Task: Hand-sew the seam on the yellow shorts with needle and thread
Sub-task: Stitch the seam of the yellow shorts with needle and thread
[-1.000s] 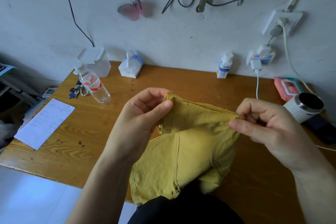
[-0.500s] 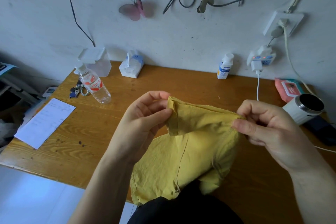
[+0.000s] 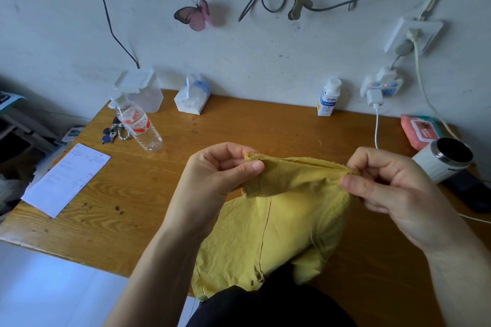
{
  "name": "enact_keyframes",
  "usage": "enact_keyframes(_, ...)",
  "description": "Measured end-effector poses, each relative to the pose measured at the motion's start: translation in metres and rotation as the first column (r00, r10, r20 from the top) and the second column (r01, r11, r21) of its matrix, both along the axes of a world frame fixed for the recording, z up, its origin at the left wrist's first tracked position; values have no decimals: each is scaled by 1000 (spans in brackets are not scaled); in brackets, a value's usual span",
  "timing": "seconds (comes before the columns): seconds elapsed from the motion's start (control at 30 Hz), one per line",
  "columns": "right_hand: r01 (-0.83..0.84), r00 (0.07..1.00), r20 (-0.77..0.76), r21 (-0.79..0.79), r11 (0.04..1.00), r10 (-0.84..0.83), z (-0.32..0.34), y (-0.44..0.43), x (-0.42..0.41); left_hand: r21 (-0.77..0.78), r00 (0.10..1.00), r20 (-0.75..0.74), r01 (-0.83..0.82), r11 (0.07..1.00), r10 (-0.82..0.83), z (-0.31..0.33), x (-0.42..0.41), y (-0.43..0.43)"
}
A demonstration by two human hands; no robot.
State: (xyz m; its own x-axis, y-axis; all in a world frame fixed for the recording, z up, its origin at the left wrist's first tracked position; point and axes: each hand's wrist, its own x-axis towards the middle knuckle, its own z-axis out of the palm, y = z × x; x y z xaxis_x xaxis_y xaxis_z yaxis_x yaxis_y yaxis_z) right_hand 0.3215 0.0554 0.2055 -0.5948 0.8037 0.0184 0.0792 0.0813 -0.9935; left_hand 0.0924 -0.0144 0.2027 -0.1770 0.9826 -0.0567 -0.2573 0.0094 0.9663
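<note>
The yellow shorts hang in front of me over the near edge of the wooden table. My left hand pinches the left end of a raw fabric edge between thumb and fingers. My right hand pinches the right end of that edge. The edge is stretched nearly level between both hands, above the table. A dark seam line runs down the middle of the shorts. No needle or thread shows in either hand.
A water bottle, keys and a sheet of paper lie at the left. A tissue pack and a small white bottle stand by the wall. A steel cup and a wipes pack sit at the right.
My left hand has slid left along the edge and turned the flap down, pulling the edge straighter and flatter between both hands. My right hand has barely moved.
</note>
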Motion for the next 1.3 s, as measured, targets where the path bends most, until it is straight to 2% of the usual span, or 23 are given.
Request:
enact_keyframes(0.2, 10, 1000, 3, 20, 1000, -10, -1, 2, 1, 25, 1000, 6, -10, 1000, 10, 0, -2, -1)
enact_keyframes(0.27, 19, 1000, 23, 56, 998, -20, -2, 3, 1, 35, 1000, 15, -28, 999, 28, 1, -2, -1)
enact_keyframes(0.4, 46, 994, 87, 165, 985, -61, -2, 2, 0, -23, 996, -63, -57, 998, 56, 5, -3, -4)
enact_keyframes(0.53, 74, 986, 131, 202, 977, -102, -1, 2, -3, -49, 1000, -5, -30, 998, 30, 7, -2, -5)
enact_keyframes(0.7, 67, 984, 150, 184, 981, -96, 1, 5, -8, -37, 987, 159, 32, 999, -25, 0, 1, 0)
enact_keyframes(0.83, 68, 983, 155, 200, 977, -100, 1, 7, -15, -56, 983, 167, 93, 994, -82, -3, 3, 4)
enact_keyframes(0.97, 54, 983, 159, 245, 968, -95, 3, 5, -19, -104, 991, 3, 133, 986, -133, 0, 5, 8)
enact_keyframes(1.1, 28, 980, 183, 277, 960, -81, 5, 3, -23, -194, 953, -199, 190, 962, -229, 4, 11, 9)
enact_keyframes(1.3, -22, 984, 179, 232, 972, -20, 5, 2, -25, -174, 958, -174, 199, 964, -229, 10, 19, 10)
